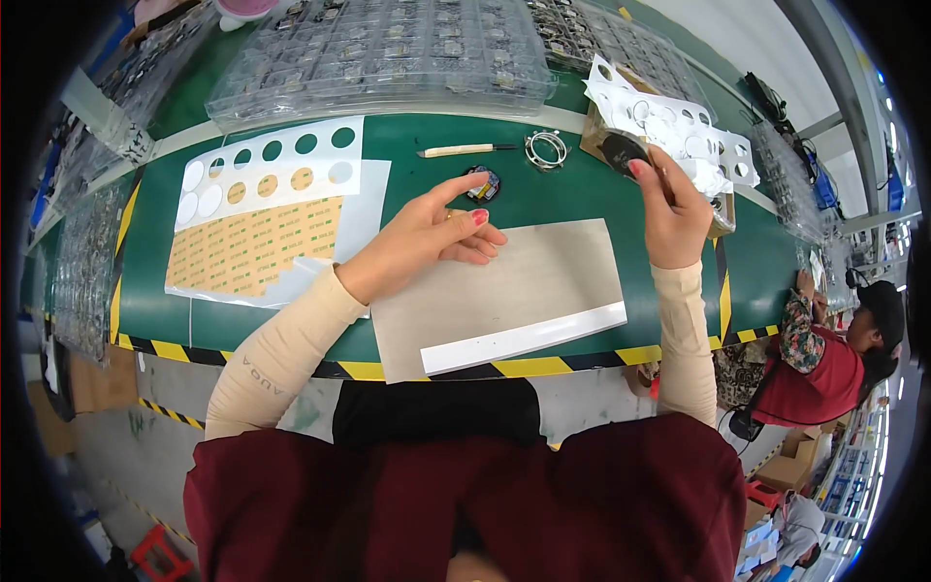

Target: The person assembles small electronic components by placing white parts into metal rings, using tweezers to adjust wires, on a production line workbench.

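My right hand (678,215) is raised at the right and pinches a dark round disc (622,151) between thumb and fingers. My left hand (423,241) hovers above the grey-beige sheet (524,267), fingers apart and index stretched out, with nothing seen in it. Just beyond that index finger lies a small round electronic part (484,186), partly hidden by the finger. A white strip (524,339) lies along the sheet's near edge. To the left is a sticker sheet (257,247) with tan printed backing and a white upper part full of round holes.
A slim knife-like tool (465,150) and shiny metal rings (545,150) lie on the green table (417,136). White hole-punched scraps (669,116) overflow a cardboard box (593,134) at right. Clear plastic trays (378,58) stand behind. Another person (819,364) works far right.
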A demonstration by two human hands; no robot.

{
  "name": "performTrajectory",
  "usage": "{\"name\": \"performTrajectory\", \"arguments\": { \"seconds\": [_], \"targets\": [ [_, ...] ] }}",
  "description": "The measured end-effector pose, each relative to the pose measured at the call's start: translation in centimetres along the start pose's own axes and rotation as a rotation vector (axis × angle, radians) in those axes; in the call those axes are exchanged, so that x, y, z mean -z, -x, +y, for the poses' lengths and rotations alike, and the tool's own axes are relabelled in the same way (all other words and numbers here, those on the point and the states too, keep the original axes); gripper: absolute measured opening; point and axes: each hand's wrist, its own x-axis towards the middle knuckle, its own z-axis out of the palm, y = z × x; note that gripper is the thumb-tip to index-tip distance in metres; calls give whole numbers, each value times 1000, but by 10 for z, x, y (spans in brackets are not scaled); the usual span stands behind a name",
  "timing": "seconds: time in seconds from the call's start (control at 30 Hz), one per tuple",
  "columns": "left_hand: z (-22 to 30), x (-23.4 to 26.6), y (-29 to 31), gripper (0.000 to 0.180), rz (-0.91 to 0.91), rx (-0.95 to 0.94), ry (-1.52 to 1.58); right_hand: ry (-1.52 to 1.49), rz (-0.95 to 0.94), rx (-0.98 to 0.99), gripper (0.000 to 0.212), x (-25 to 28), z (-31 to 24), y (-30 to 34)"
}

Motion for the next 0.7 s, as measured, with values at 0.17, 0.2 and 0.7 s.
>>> {"name": "performTrajectory", "arguments": {
  "seconds": [0.17,0.2,0.7],
  "targets": [
    [0,0,-9,51,-14,28,-7,347,-260,133,20,-15,28,7],
    [-3,1,-7,51,-20,39,20,172,-158,110,21,-12,14,-1],
    [6,0,-1,35,14,-45,373,-386,-391,-20,41,-79,-49,28]
  ]
}}
